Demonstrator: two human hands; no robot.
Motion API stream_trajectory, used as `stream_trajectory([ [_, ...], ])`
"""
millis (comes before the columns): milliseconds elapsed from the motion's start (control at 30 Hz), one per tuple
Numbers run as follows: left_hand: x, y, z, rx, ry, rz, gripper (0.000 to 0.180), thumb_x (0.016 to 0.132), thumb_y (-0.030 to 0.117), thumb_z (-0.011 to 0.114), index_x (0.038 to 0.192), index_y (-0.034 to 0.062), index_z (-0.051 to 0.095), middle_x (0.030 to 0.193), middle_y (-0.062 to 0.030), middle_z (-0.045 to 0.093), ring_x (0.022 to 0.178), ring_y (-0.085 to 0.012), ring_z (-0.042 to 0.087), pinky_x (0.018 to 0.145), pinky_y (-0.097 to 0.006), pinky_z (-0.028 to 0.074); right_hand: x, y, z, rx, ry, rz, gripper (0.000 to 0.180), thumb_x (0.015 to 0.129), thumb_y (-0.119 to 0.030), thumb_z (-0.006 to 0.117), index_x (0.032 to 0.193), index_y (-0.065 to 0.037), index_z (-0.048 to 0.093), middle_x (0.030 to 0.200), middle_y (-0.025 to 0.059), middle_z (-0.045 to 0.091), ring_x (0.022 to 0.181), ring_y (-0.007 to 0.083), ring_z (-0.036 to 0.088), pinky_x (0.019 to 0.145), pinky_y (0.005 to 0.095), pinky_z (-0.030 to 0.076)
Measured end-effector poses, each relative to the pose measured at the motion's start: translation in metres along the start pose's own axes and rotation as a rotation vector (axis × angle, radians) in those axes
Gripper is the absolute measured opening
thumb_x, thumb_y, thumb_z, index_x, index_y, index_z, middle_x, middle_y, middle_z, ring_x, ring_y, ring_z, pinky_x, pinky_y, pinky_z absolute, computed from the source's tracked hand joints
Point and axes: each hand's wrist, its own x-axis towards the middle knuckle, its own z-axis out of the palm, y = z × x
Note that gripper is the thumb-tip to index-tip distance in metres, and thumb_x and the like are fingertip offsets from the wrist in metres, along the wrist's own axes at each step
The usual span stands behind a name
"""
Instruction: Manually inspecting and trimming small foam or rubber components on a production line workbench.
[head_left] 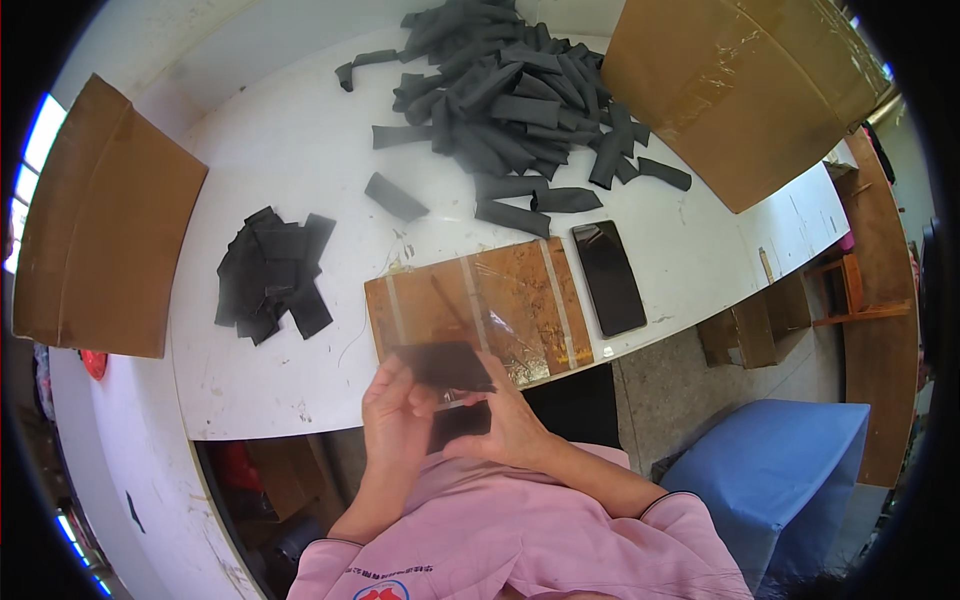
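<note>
At tabletop (300, 380) edge: left hand (395, 415) and right hand (510, 425), fingers pinched shut on one black fabric piece (445, 365); best kept taut, edges aligned.

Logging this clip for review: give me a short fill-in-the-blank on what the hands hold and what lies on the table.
1. Both hands, left hand and right hand, hold a flat ____ piece.
2. The dark phone lies to the ____ of the taped brown board.
3. The big heap of black pieces lies at the table's ____ side.

Missing words: black; right; far
</note>
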Motion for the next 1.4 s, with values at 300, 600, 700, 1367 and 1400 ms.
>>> stream_trajectory([
  [300,-0.005,-0.028,0.019,0.033,-0.059,-0.180,0.008,0.082,0.001,0.049,0.090,0.0023,0.049,0.072,-0.0029,0.052,0.055,-0.0085,0.048,0.045,-0.019,0.035,0.002,-0.009,-0.003,0.397,0.506,0.057,0.011,0.076,0.000,0.060,0.085,0.002,0.054,0.076,0.0029,0.057,0.066,0.0052,0.051,0.057,0.0193,0.042],
  [600,-0.025,-0.041,0.028,0.610,-0.051,0.377,0.031,0.078,-0.002,0.051,0.108,0.0023,0.044,0.097,-0.0045,0.046,0.079,-0.0076,0.045,0.065,-0.019,0.040,0.003,0.000,-0.028,-0.260,0.601,-0.141,0.011,0.067,0.002,0.063,0.076,0.002,0.057,0.067,0.0093,0.055,0.056,0.0194,0.054,0.049,0.0261,0.041],
  [700,-0.030,-0.032,0.044,0.640,-0.165,0.347,0.031,0.078,-0.001,0.053,0.107,0.0016,0.044,0.093,-0.0033,0.045,0.080,-0.0075,0.044,0.065,-0.018,0.040,0.007,0.001,-0.034,-0.526,0.599,-0.260,0.010,0.066,0.001,0.064,0.074,0.000,0.059,0.065,0.0099,0.053,0.055,0.0216,0.052,0.048,0.0279,0.040],
  [1367,-0.011,-0.016,0.050,0.500,-0.176,0.092,0.020,0.078,0.007,0.055,0.096,0.0033,0.048,0.081,-0.0007,0.050,0.067,-0.0052,0.045,0.055,-0.018,0.038,0.012,0.016,-0.040,-0.999,0.529,-0.537,0.028,0.048,0.001,0.054,0.076,0.002,0.058,0.067,0.0077,0.051,0.054,0.0216,0.048,0.046,0.0307,0.039],
  [1400,-0.011,-0.016,0.051,0.522,-0.172,0.098,0.019,0.077,0.006,0.055,0.094,0.0016,0.049,0.081,-0.0023,0.051,0.066,-0.0064,0.047,0.053,-0.019,0.038,0.011,0.017,-0.040,-1.000,0.531,-0.537,0.028,0.048,0.001,0.054,0.076,0.002,0.058,0.067,0.0077,0.051,0.054,0.0216,0.048,0.046,0.0307,0.039],
])
